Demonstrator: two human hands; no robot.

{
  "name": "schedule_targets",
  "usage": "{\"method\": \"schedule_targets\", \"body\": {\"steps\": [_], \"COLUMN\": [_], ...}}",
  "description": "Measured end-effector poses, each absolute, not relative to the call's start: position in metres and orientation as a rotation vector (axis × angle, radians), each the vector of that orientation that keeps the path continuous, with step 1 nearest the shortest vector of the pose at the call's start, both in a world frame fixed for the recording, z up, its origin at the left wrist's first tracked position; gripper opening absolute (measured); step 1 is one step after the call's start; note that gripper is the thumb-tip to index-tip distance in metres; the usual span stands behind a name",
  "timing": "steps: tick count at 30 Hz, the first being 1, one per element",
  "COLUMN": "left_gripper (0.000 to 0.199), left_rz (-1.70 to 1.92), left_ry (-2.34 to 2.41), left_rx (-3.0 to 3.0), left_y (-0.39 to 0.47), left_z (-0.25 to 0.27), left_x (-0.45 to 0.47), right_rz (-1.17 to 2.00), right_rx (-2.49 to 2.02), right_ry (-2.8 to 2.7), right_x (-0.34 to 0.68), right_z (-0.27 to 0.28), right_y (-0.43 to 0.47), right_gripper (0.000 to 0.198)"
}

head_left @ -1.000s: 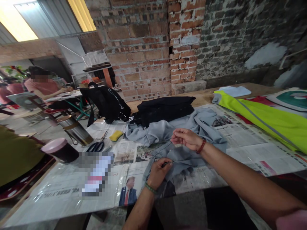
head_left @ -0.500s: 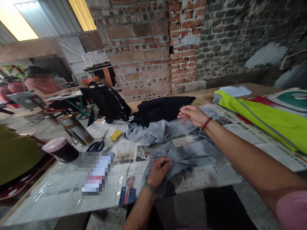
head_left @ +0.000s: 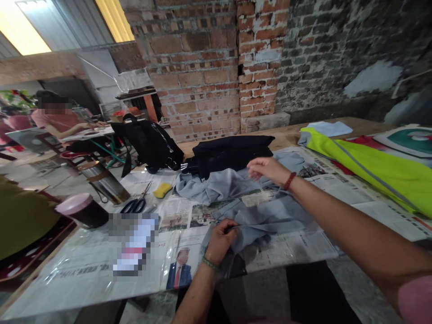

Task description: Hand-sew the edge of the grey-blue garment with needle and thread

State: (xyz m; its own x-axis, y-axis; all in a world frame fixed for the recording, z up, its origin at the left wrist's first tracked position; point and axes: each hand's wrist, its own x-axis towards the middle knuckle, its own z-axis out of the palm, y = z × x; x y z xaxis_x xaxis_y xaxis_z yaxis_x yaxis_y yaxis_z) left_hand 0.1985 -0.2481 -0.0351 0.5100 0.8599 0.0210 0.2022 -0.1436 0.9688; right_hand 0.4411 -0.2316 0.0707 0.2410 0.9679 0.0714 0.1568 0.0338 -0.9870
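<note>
My left hand (head_left: 221,240), a green bead bracelet at its wrist, pinches the edge of a grey garment (head_left: 270,216) spread on the newspaper-covered table. My right hand (head_left: 265,170), with a red bracelet, is raised above the garment, its fingertips pressed together. A thin sewing needle stood up from those fingers a moment earlier; now it is too fine to make out. Behind it, more grey cloth (head_left: 219,184) lies crumpled against a folded black garment (head_left: 232,153).
Scissors (head_left: 135,204), a yellow sponge (head_left: 162,190), a steel flask (head_left: 106,182), a pink-lidded cup (head_left: 83,211) and a blurred-out flat object (head_left: 137,245) lie left. A black backpack (head_left: 148,146) stands behind. Right are a neon-yellow garment (head_left: 367,166) and an iron (head_left: 411,139). Other people sit left.
My right hand has dipped slightly and turned, its fingers now pointing left and lower. My left hand keeps its pinch on the grey garment, almost unmoved.
</note>
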Motion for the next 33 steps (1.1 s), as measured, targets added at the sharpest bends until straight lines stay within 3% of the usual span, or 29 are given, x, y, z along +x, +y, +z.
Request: {"method": "schedule_targets", "body": {"steps": [7,15,33], "left_gripper": [0.008,0.008,0.012], "left_rz": [0.765,0.751,0.709], "left_ry": [0.893,0.897,0.857], "left_rx": [1.645,1.607,1.655], "left_y": [-0.247,-0.249,-0.249], "left_z": [-0.039,-0.035,-0.038], "left_x": [0.199,0.200,0.198], "right_rz": [0.277,-0.005,0.336], "right_rx": [-1.496,-1.384,-1.272], "right_ry": [-2.304,-2.609,-2.451], "right_x": [0.398,0.385,0.385], "right_z": [0.014,-0.001,-0.014], "right_y": [-0.266,-0.276,-0.272], "right_gripper": [0.023,0.019,0.024]}}
